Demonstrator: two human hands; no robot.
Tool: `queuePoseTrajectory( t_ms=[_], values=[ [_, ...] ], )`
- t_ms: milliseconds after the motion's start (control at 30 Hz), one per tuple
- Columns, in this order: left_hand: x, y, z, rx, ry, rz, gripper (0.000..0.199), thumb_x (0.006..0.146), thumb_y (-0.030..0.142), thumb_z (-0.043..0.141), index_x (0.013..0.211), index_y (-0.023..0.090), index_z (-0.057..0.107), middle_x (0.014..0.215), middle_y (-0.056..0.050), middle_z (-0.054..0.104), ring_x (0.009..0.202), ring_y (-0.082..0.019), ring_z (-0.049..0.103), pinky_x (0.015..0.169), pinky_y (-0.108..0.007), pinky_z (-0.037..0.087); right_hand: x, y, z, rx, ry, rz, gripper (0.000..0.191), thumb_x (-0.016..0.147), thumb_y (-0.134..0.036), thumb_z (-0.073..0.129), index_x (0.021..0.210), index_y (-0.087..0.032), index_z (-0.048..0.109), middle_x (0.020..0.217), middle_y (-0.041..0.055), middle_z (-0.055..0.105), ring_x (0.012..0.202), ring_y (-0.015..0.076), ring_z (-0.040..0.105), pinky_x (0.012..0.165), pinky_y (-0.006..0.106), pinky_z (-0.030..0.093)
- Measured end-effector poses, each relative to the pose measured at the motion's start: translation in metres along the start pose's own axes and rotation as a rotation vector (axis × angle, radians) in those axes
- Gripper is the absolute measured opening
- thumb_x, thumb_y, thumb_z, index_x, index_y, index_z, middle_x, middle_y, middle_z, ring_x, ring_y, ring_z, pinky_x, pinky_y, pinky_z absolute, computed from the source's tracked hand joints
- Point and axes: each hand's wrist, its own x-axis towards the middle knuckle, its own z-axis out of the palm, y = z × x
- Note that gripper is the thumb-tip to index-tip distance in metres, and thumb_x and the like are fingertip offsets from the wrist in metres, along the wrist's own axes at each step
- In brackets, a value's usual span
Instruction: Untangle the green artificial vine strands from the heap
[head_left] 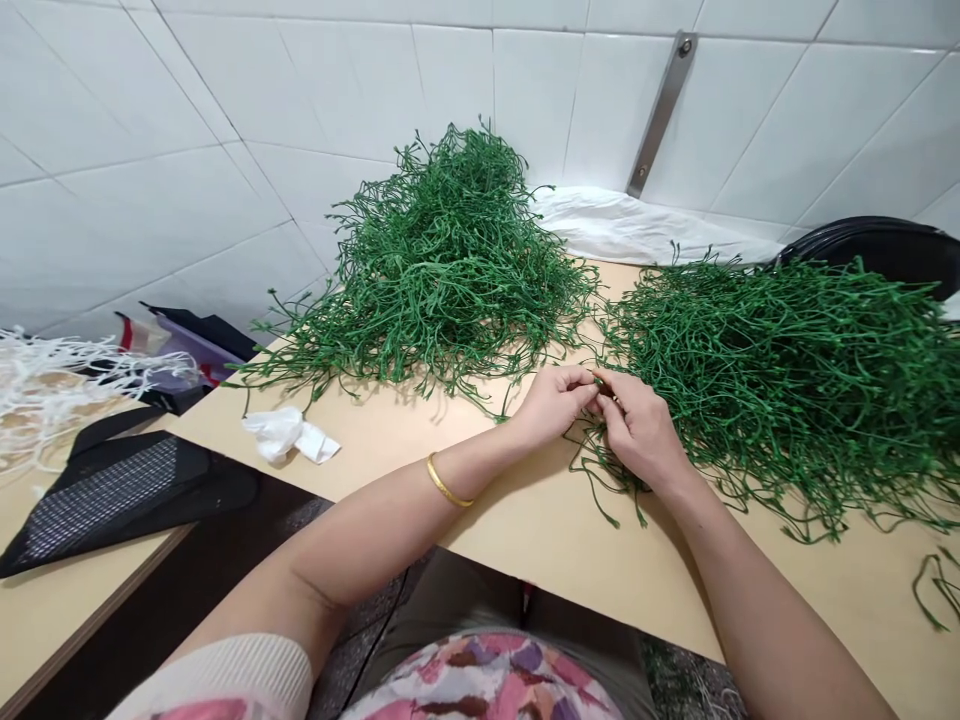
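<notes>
Through the head camera I see my left hand (pixel 553 405) and right hand (pixel 637 430) meeting over the middle of the table (pixel 551 535). The left fingers (pixel 577 383) and right fingers (pixel 619 395) are closed in a tight pinch, tip to tip, on a thin green sprig (pixel 600 465). Its strands trail down below my hands onto the tabletop. Whatever sits right between the fingertips is too small and hidden to make out.

A large heap of green sprigs (pixel 780 390) lies along the right side of the table, touching my right hand. A second heap of green sprigs (pixel 431 270) rises at the back edge, against the white tile wall (pixel 187 120). A loose green sprig (pixel 934 590) lies by the right edge.

A crumpled white tissue (pixel 283 433) sits left of my hands, and a gold bangle (pixel 448 480) circles my left wrist. Farther left, a black mesh-panelled bag (pixel 127 495) lies on a separate tabletop, beside a bundle of white fibres (pixel 67 390). A steel bracket (pixel 660 115) runs down the wall above a white cloth (pixel 637 225), and a black bag (pixel 877 250) sits in the back right corner.
</notes>
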Motion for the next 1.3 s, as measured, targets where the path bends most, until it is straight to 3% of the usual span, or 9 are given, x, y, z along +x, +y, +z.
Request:
queuePoseTrajectory(
  t_ms=[200, 333, 500, 700, 867, 1133, 1300],
  values=[
    [-0.0014, 0.0043, -0.0038, -0.086, 0.014, -0.080, 0.017, 0.072, 0.019, 0.053, 0.057, 0.012, 0.053, 0.048, 0.003, 0.048, 0.040, -0.003, 0.032, 0.044, -0.020, 0.024, 0.0015, 0.0000, 0.0026, 0.092, 0.034, -0.014, 0.036, 0.085, -0.020, 0.037, 0.119, -0.015, 0.048, 0.102, 0.0122, 0.058, 0.093, 0.0208, 0.054, 0.083, 0.037, 0.044],
    [-0.0025, 0.0079, -0.0064, -0.019, -0.007, -0.048, 0.018, 0.071, 0.019, 0.054, 0.055, 0.012, 0.054, 0.049, 0.002, 0.050, 0.044, -0.003, 0.036, 0.046, -0.019, 0.027, 0.0014, 0.0007, 0.0010, 0.195, 0.014, 0.011, 0.038, 0.086, -0.024, 0.038, 0.123, -0.019, 0.045, 0.109, 0.0105, 0.057, 0.098, 0.0201, 0.054, 0.086, 0.038, 0.043],
    [-0.0029, 0.0069, -0.0054, -0.023, -0.012, -0.008, 0.015, 0.067, 0.014, 0.052, 0.052, 0.012, 0.052, 0.050, 0.003, 0.048, 0.049, -0.005, 0.040, 0.051, -0.020, 0.031, 0.0008, -0.0013, -0.0019, 0.276, -0.008, 0.031, 0.038, 0.084, -0.029, 0.042, 0.121, -0.020, 0.046, 0.109, 0.0092, 0.057, 0.092, 0.0192, 0.056, 0.079, 0.035, 0.045],
    [-0.0016, 0.0039, -0.0054, 0.013, -0.034, 0.014, 0.012, 0.064, 0.010, 0.051, 0.052, 0.012, 0.050, 0.051, 0.003, 0.045, 0.052, -0.006, 0.040, 0.054, -0.021, 0.031, 0.0006, -0.0024, -0.0021, 0.357, 0.005, 0.131, 0.030, 0.082, -0.031, 0.049, 0.109, -0.020, 0.050, 0.088, 0.0043, 0.060, 0.074, 0.0154, 0.058, 0.070, 0.031, 0.047],
    [-0.0023, 0.0045, -0.0037, 0.095, -0.077, 0.025, 0.012, 0.066, 0.013, 0.049, 0.054, 0.012, 0.052, 0.052, 0.003, 0.045, 0.052, -0.006, 0.037, 0.053, -0.021, 0.029, 0.0007, 0.0022, -0.0036, 0.491, -0.019, 0.199, 0.026, 0.082, -0.032, 0.049, 0.105, -0.021, 0.049, 0.083, 0.0025, 0.060, 0.069, 0.0142, 0.058, 0.064, 0.029, 0.048],
    [-0.0032, 0.0059, -0.0014, 0.116, -0.072, 0.021, 0.012, 0.064, 0.013, 0.047, 0.052, 0.012, 0.050, 0.051, 0.003, 0.045, 0.052, -0.006, 0.039, 0.054, -0.021, 0.031, 0.0016, -0.0039, -0.0048, 0.229, 0.034, 0.078, 0.017, 0.087, -0.026, 0.040, 0.090, -0.019, 0.055, 0.080, 0.0031, 0.061, 0.070, 0.0135, 0.055, 0.065, 0.026, 0.042],
    [-0.0032, 0.0033, -0.0017, 0.102, -0.151, 0.039, 0.012, 0.065, 0.011, 0.044, 0.053, 0.013, 0.048, 0.052, 0.003, 0.042, 0.052, -0.006, 0.036, 0.054, -0.021, 0.029, 0.0004, 0.0004, -0.0021, -0.067, 0.078, -0.058, 0.020, 0.088, -0.021, 0.035, 0.080, -0.018, 0.053, 0.075, 0.0047, 0.059, 0.069, 0.0158, 0.050, 0.069, 0.029, 0.037]
  ],
)
